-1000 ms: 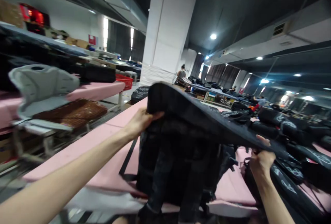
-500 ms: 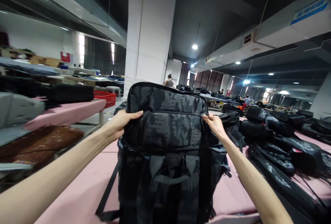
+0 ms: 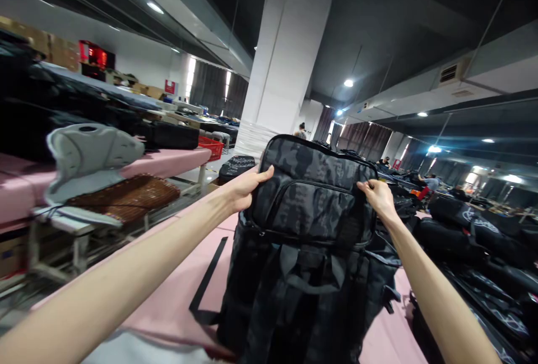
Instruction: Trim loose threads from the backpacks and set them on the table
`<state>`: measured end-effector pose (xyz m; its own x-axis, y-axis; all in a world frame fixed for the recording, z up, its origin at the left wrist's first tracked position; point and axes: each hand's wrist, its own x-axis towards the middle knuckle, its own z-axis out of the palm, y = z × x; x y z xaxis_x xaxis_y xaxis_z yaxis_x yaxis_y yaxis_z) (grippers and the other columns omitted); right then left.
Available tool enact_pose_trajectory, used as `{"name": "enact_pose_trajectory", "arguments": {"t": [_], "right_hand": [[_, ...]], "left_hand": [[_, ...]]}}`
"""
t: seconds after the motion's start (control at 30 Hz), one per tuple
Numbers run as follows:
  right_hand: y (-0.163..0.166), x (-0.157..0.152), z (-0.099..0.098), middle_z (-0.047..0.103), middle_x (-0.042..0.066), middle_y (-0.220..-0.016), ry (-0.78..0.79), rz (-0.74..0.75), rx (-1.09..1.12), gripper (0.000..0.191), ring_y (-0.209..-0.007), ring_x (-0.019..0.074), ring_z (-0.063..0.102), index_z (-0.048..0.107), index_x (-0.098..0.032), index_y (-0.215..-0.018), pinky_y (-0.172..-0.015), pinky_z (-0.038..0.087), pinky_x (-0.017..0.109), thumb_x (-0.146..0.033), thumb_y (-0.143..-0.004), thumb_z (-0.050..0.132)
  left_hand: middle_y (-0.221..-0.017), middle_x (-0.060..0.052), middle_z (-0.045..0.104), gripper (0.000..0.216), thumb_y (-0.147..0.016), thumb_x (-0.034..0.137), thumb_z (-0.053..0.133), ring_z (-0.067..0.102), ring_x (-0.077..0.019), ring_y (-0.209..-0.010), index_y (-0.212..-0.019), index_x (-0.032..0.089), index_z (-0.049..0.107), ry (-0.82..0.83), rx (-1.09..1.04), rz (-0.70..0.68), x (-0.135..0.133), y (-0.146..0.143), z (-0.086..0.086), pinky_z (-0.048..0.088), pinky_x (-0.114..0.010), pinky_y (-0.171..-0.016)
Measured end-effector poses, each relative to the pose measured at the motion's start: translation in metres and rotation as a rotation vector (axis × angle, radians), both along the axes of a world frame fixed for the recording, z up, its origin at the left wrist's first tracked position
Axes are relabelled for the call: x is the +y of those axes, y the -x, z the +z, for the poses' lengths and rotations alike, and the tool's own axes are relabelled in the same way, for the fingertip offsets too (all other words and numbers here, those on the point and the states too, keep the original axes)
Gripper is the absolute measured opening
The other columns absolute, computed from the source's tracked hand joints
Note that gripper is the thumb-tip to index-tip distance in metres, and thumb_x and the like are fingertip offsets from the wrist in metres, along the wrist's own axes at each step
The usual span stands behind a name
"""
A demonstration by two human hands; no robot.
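A black and grey camouflage backpack [image 3: 311,213] stands on the pink-covered table [image 3: 168,291], its top flap raised. My left hand [image 3: 247,189] grips the flap's left edge, with the thumb on the front face and the fingers behind it. On the opposite edge, my right hand [image 3: 376,193] is closed in a pinch on the fabric. A grey carry handle [image 3: 311,288] loops across the bag below the flap. One black strap [image 3: 208,274] trails onto the table at the left.
Black bags with white markings [image 3: 474,229] are piled along the right. A grey chair [image 3: 94,151] with a brown woven seat stands left, near another pink table [image 3: 180,165]. Behind the backpack rises a white pillar [image 3: 290,45]. People [image 3: 431,182] work far back.
The view has swung left, so the backpack and both hands appear further right. The bag leans slightly more in the picture. Both hands keep their hold on the flap.
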<state>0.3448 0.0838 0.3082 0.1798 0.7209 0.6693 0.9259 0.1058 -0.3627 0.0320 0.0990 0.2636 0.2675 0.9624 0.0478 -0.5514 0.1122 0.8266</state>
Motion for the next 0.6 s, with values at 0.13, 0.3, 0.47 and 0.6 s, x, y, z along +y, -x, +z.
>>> {"name": "enact_pose_trajectory", "arguments": {"t": [0.13,0.3,0.47,0.6], "right_hand": [[0.089,-0.008,0.012,0.063,0.012,-0.078,-0.058,-0.067,-0.328,0.024,-0.067,0.022,0.057,0.061,-0.014,-0.081,-0.058,0.032,0.029,-0.033,-0.087,0.047],[0.176,-0.038,-0.043,0.062,0.009,-0.09,0.023,0.301,-0.624,0.02,-0.066,0.0174,0.057,0.057,-0.015,-0.094,-0.055,0.033,0.026,-0.014,-0.087,0.039],[0.154,-0.062,-0.083,0.065,0.0,-0.076,0.24,0.68,-0.615,0.006,-0.065,0.014,0.058,0.062,-0.02,-0.081,-0.054,0.036,0.022,-0.02,-0.08,0.055],[0.113,-0.037,-0.04,0.062,0.006,-0.106,-0.167,0.51,-0.422,0.024,-0.096,0.019,0.053,0.062,-0.022,-0.098,-0.079,0.04,0.029,-0.011,-0.084,0.046]], "left_hand": [[-0.06,-0.011,0.068,0.032,-0.088,0.031,0.047,0.066,-0.0224,-0.054,-0.075,0.007,0.064,0.103,0.034,-0.133,0.002,-0.016,0.01,0.057,-0.034,-0.054],[-0.05,-0.007,0.064,0.03,-0.083,0.034,0.054,0.061,-0.0194,-0.042,-0.069,0.009,0.063,0.117,0.037,-0.198,0.01,-0.015,0.008,0.055,-0.03,-0.047],[-0.058,-0.01,0.068,0.025,-0.082,0.033,0.056,0.065,-0.0221,-0.05,-0.078,0.01,0.065,0.136,0.014,-0.206,0.01,0.0,-0.006,0.056,-0.032,-0.052],[-0.064,-0.01,0.069,0.016,-0.082,0.024,0.057,0.066,-0.0205,-0.055,-0.082,0.01,0.065,0.033,-0.005,-0.166,0.009,-0.005,-0.009,0.057,-0.032,-0.058]]}}
